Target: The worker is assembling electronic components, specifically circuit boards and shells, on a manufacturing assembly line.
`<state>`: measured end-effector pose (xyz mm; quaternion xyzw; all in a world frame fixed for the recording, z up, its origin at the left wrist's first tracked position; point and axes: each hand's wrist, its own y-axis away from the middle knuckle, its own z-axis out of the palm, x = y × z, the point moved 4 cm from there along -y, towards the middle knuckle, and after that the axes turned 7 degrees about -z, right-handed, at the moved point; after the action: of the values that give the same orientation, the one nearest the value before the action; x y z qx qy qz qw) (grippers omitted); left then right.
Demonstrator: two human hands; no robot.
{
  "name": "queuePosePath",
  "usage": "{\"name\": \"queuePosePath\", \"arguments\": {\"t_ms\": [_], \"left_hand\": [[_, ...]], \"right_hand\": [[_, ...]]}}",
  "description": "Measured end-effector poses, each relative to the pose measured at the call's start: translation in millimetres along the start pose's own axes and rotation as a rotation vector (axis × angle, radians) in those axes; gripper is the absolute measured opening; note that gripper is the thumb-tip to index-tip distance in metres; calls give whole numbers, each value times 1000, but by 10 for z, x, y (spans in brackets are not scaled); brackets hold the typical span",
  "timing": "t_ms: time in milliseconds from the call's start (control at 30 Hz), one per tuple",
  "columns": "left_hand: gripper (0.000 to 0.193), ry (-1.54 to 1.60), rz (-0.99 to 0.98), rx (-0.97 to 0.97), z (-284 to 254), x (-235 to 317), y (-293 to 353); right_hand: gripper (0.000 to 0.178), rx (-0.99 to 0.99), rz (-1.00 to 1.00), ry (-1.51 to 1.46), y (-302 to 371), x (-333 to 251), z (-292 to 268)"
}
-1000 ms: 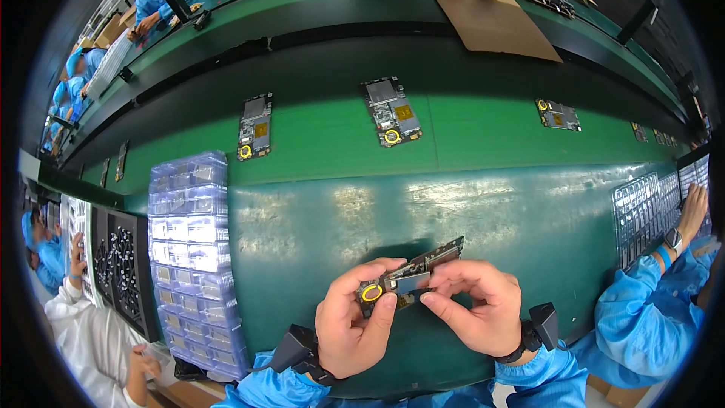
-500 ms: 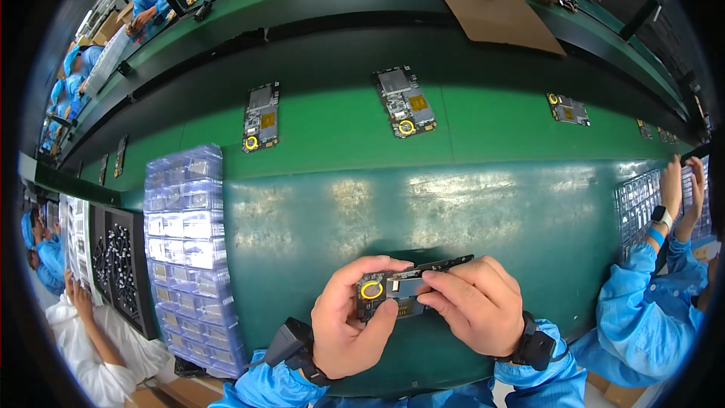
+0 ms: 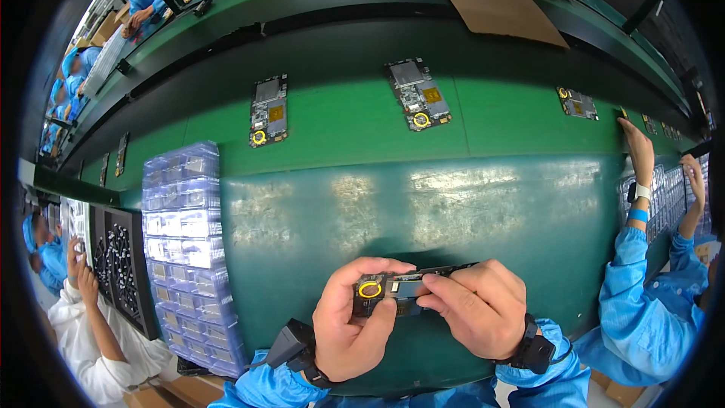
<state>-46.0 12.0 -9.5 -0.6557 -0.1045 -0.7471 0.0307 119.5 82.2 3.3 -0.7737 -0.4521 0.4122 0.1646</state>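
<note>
- Circuit board (image 3: 400, 287): dark, oblong, with a yellow ring at its left end; held level above the near edge of the green bench (image 3: 453, 211), between both hands.
- Left hand (image 3: 355, 325): closed on the board's left end, thumb just under the yellow ring.
- Right hand (image 3: 476, 310): closed on the board's right half, fingertips pressing its middle.
- Stack of clear blister trays (image 3: 189, 257): on the bench, left of the hands.
- Two further boards (image 3: 268, 109) (image 3: 418, 94): lying on the belt beyond, well apart.
</note>
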Motion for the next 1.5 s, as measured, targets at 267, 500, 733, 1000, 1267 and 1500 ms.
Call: {"name": "queuePosePath", "arguments": {"t_ms": [267, 500, 733, 1000, 1267, 1500], "left_hand": [[46, 49, -47, 7, 1, -3, 3], [39, 93, -46, 17, 9, -12, 13], [37, 66, 8, -9, 16, -27, 22], [33, 107, 70, -23, 32, 22, 48], [30, 86, 129, -75, 24, 39, 80], [26, 14, 36, -56, 40, -14, 58]], "right_hand": [[38, 14, 0, 15, 4, 26, 8], [43, 32, -19, 15, 30, 45, 16], [40, 75, -53, 24, 50, 43, 2], [31, 69, -42, 54, -26, -24, -86], [47, 131, 250, -239, 14, 18, -100], [29, 28, 433, -620, 85, 100, -19]]}}
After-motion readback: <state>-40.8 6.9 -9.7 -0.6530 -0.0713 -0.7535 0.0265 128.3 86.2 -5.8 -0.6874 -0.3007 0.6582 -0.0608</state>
